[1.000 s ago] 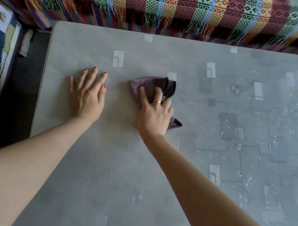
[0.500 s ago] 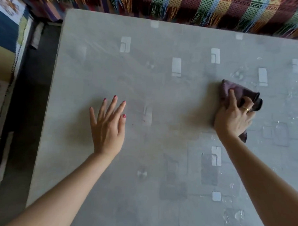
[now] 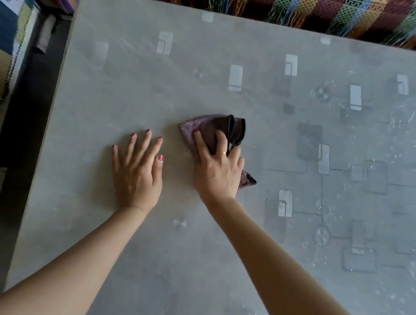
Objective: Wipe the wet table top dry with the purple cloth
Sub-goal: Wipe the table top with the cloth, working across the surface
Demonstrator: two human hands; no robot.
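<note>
Moved: right hand (image 3: 217,168) gripping purple cloth (image 3: 212,130) swept leftward | left hand (image 3: 137,171) flat, fingers spread on table top (image 3: 222,264)

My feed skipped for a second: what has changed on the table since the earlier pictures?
The right hand swept the purple cloth out to the right over the wet patch, then back left beside the left hand. Nothing was let go. The left hand remains flat on the table top; droplets remain on the right.

Two hands, left (image 3: 136,176) and right (image 3: 217,169), one purple cloth (image 3: 212,129), one bench (image 3: 222,264), one fringed woven blanket (image 3: 325,10)
</note>
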